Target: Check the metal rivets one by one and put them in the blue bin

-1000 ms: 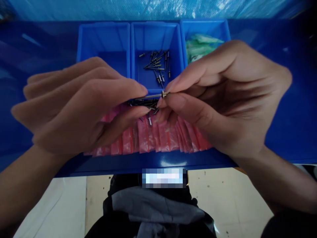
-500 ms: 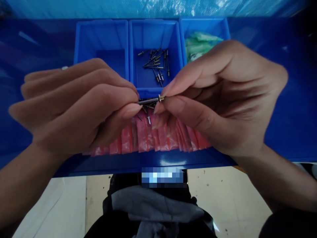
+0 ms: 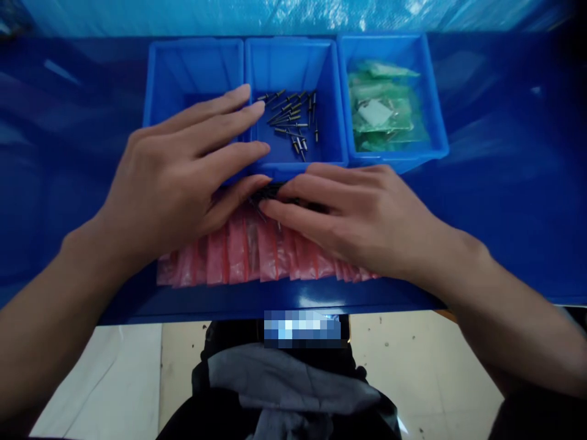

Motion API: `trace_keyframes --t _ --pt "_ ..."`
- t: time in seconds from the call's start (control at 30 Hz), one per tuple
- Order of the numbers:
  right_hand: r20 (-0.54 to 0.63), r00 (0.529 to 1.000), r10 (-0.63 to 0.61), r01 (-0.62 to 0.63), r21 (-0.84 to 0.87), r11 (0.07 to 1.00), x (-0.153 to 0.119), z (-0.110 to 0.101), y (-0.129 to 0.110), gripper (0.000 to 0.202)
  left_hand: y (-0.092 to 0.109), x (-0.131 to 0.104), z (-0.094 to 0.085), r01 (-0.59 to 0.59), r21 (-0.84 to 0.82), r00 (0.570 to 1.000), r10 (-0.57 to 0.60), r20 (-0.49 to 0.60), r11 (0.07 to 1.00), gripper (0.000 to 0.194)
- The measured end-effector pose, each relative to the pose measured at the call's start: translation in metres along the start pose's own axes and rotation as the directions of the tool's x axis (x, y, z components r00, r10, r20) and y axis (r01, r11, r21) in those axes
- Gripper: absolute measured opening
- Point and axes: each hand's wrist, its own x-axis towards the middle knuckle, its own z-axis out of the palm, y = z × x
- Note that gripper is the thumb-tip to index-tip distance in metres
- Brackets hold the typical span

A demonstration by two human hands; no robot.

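My left hand (image 3: 183,165) is open, palm down, its spread fingers reaching over the front of the left blue bin (image 3: 197,67) and the edge of the middle bin (image 3: 291,58). Its thumb tip is beside a small pile of dark rivets (image 3: 263,193). My right hand (image 3: 348,211) covers most of that pile with bent fingers; whether it pinches a rivet is hidden. Under both hands lies a row of pink plastic bags (image 3: 270,250). Several more rivets (image 3: 291,113) lie scattered in the middle bin.
The right blue bin (image 3: 435,131) holds green plastic bags (image 3: 413,98). Blue sheeting (image 3: 293,15) runs behind the bins. The blue table's front edge (image 3: 183,316) is near my lap, where a grey cloth (image 3: 284,379) lies.
Both hands have come down from close to the camera. The rivet held between them no longer shows. My left fingers have spread, and my right hand has moved onto the rivet pile.
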Motion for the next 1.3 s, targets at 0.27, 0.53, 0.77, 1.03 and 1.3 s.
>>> trace_keyframes --t 0.27,0.53,0.77,1.03,1.3 --pt "0.111 0.989 -0.100 0.126 -0.259 0.958 -0.002 0.009 0.004 0.036 0.003 0.001 -0.006 0.015 -0.018 1.000 -0.015 -0.008 1.000 0.027" --pt "0.050 0.983 -0.175 0.182 -0.301 0.936 -0.001 0.008 0.001 0.033 0.001 0.003 -0.004 -0.022 -0.036 0.999 0.021 -0.028 0.999 0.025" --pt "-0.107 0.986 0.125 -0.136 -0.103 0.985 0.004 0.000 -0.006 0.031 -0.002 0.004 -0.008 -0.064 -0.046 0.995 0.061 -0.079 0.997 0.039" --pt "-0.287 0.957 0.047 -0.042 0.025 0.999 0.004 -0.005 -0.001 0.026 -0.008 0.003 -0.010 -0.194 0.007 0.972 0.193 -0.135 0.981 0.046" --pt "-0.344 0.868 0.358 -0.134 0.532 0.836 0.006 -0.010 -0.018 0.024 -0.005 -0.004 -0.023 -0.237 -0.031 0.969 0.234 -0.082 0.971 0.057"
